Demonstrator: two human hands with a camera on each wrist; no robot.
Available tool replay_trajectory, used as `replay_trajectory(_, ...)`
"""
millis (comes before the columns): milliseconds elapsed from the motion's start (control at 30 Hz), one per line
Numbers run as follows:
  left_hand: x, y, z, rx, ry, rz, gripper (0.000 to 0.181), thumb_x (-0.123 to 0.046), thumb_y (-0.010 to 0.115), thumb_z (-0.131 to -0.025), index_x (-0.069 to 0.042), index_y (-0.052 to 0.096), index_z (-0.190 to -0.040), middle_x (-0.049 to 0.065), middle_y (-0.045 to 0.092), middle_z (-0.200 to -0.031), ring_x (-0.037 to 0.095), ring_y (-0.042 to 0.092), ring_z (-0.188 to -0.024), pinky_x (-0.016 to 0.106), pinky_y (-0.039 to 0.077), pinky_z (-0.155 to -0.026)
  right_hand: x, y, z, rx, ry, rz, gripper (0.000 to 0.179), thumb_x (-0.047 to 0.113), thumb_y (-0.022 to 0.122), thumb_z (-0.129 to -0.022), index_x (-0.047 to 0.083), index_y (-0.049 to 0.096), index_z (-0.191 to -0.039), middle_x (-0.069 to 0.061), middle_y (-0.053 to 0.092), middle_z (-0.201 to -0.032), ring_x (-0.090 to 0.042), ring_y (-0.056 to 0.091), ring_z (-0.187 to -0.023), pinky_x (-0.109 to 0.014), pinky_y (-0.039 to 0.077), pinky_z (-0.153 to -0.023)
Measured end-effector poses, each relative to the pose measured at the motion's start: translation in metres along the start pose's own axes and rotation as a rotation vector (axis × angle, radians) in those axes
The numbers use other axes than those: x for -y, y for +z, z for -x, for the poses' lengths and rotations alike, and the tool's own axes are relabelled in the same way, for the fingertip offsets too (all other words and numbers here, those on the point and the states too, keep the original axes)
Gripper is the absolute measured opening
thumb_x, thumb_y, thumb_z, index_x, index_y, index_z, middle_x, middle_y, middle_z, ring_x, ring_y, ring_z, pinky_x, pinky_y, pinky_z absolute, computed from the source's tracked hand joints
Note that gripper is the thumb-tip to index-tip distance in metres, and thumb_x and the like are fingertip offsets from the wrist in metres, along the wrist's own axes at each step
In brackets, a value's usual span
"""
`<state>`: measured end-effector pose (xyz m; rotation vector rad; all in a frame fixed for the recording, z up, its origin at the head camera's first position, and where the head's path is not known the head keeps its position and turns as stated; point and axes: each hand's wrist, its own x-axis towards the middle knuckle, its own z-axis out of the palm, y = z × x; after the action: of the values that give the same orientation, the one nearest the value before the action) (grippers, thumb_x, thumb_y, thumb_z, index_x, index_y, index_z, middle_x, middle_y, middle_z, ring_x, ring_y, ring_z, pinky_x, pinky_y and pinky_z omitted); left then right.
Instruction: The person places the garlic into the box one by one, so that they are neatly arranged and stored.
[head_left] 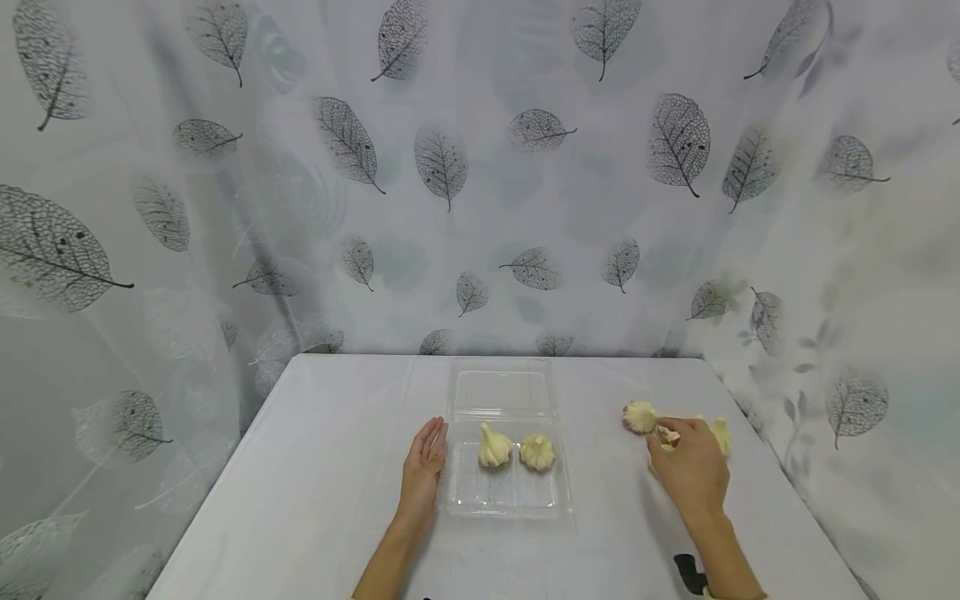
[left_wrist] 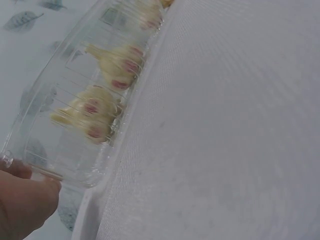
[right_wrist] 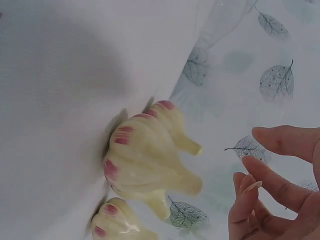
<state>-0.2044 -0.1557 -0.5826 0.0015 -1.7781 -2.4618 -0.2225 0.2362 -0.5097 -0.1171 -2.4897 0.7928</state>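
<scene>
A clear plastic clamshell box (head_left: 504, 498) lies open on the table, holding two pale garlic bulbs, one on the left (head_left: 495, 447) and one on the right (head_left: 537, 452). My left hand (head_left: 423, 471) rests against the box's left side, fingers fairly straight; in the left wrist view its fingertips (left_wrist: 42, 185) touch the box's edge. Over on the right, my right hand (head_left: 692, 471) hovers at a group of loose garlic bulbs (head_left: 639, 417), partly hiding some. From the right wrist, thumb and forefinger stand apart with nothing between them, beside a pink-marked garlic bulb (right_wrist: 150, 155).
The box's lid (head_left: 502, 388) is folded back toward the table's far edge. A white cloth covers the table (head_left: 337, 433). Behind and beside it hangs a leaf-patterned curtain (head_left: 480, 225). A black object (head_left: 688, 573) shows by the right forearm.
</scene>
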Motion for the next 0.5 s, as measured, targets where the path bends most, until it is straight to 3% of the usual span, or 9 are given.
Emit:
replay_trajectory(267, 0.0, 0.0, 0.001, -0.009, -0.004, 0.012, 0.057, 0.002, 0.038, -0.11, -0.005, 0.023, -0.164, 0.009, 0.025, -0.171, 0.023, 0.023, -0.158, 0.027, 0.026, -0.125, -0.019, -0.002, -0.001, 0.081, 0.082, 0.036, 0.04, 0.024, 0.078, -0.091, 0.001, 0.073, -0.122, -0.028, 0.062, -0.122, -0.05, 0.066, -0.09, -0.062, 0.054, -0.06)
replay_trajectory(367, 0.0, 0.0, 0.001, -0.014, -0.003, 0.005, 0.057, 0.002, 0.038, -0.109, -0.005, 0.024, -0.164, 0.01, 0.026, -0.171, 0.024, 0.024, -0.158, 0.029, 0.026, -0.126, -0.026, -0.005, -0.003, 0.111, 0.118, 0.047, 0.042, 0.024, 0.077, -0.09, -0.001, 0.071, -0.123, -0.03, 0.063, -0.12, -0.054, 0.066, -0.09, -0.062, 0.053, -0.058)
replay_trajectory(500, 0.0, -0.001, 0.0, -0.014, 0.001, 0.001, 0.056, 0.002, 0.039, -0.109, -0.005, 0.025, -0.163, 0.012, 0.026, -0.171, 0.025, 0.023, -0.158, 0.03, 0.026, -0.126, -0.033, -0.007, -0.005, 0.128, 0.109, 0.038, 0.034, 0.021, 0.075, -0.09, -0.003, 0.074, -0.115, -0.025, 0.072, -0.107, -0.048, 0.069, -0.084, -0.052, 0.054, -0.052)
